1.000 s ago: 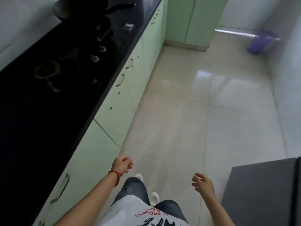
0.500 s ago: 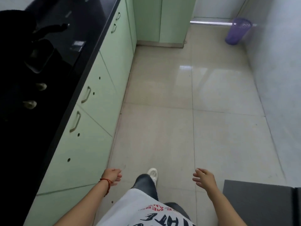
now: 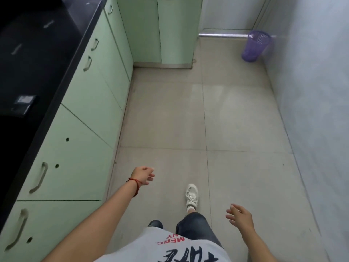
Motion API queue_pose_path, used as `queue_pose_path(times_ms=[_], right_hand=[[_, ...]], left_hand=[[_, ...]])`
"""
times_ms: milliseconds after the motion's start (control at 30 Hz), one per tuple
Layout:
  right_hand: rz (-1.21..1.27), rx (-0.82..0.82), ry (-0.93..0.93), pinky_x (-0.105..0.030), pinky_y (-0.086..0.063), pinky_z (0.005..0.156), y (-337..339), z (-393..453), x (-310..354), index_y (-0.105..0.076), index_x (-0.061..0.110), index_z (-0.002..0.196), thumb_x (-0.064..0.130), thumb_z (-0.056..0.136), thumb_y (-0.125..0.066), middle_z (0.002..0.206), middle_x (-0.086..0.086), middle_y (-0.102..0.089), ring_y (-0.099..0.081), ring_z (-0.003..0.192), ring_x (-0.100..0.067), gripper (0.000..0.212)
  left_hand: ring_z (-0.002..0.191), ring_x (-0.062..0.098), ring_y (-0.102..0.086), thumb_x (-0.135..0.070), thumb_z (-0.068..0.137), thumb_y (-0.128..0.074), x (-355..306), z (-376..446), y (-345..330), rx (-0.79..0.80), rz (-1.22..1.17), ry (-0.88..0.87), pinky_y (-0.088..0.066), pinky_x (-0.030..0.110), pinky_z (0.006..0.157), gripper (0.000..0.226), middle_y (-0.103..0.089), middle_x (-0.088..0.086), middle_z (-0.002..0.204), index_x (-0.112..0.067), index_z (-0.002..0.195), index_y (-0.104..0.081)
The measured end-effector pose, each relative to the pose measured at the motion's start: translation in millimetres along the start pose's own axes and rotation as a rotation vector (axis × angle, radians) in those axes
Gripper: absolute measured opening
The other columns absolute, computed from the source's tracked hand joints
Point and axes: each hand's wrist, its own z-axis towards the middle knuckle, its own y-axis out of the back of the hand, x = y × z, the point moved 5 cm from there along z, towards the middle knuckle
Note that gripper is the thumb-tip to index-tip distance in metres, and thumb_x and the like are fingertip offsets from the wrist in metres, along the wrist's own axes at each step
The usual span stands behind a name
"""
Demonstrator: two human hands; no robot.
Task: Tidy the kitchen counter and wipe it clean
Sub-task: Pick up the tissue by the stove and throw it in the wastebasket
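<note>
The black kitchen counter (image 3: 62, 53) runs along the left edge of the head view, dark and hard to read. A small dark rectangular object (image 3: 23, 103) lies on it near the front edge. My left hand (image 3: 143, 174), with a red string on the wrist, hangs over the floor with fingers loosely curled and holds nothing. My right hand (image 3: 238, 217) is low at the right, fingers relaxed and spread, also empty. Both hands are away from the counter.
Pale green cabinet doors (image 3: 81, 148) with metal handles line the left under the counter, and tall green cupboards (image 3: 158, 29) close the far end. A purple mesh waste basket (image 3: 255, 45) stands at the far right by the wall. Beige floor tiles (image 3: 188, 120) stretch ahead; my white shoe (image 3: 191, 195) steps forward.
I have walked forward along the counter; the stove and pans have slid out of view to the left. The grey box at the lower right has gone. Both hands stay empty.
</note>
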Motion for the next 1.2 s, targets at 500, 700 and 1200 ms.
queue_pose_path(times_ms=[500,700,1200], right_hand=[[-0.235,0.238,0.203,-0.027,-0.042,0.058,-80.8,159.9,336.6,-0.055,0.007,0.104,0.01,0.092,-0.049,0.085,-0.013,-0.06,-0.056,0.065,-0.019,0.014],[-0.258,0.25,0.219,-0.027,-0.039,0.055,-141.5,211.1,433.1,-0.053,0.005,0.106,0.007,0.093,-0.047,0.086,-0.016,-0.057,-0.053,0.061,-0.019,0.015],[-0.361,0.265,0.195,-0.029,-0.041,0.057,-263.3,302.2,630.8,-0.052,-0.004,0.117,0.008,0.093,-0.048,0.093,-0.019,-0.059,-0.055,0.064,-0.023,0.028]], left_hand=[[0.062,0.018,-0.052,-0.016,0.092,-0.05,-100.0,115.4,16.4,-0.197,-0.232,0.251,-0.039,0.024,0.058,0.014,-0.057,0.01,0.074,-0.01,0.079,-0.052],[0.06,0.018,-0.051,-0.018,0.092,-0.049,-173.3,186.8,49.0,-0.226,-0.279,0.299,-0.037,0.025,0.057,0.008,-0.057,0.008,0.072,-0.01,0.094,-0.049],[0.058,0.012,-0.051,-0.015,0.092,-0.047,-464.8,335.5,142.1,-0.23,-0.37,0.055,-0.038,0.021,0.054,0.024,-0.056,0.002,0.068,-0.017,0.068,-0.05]])
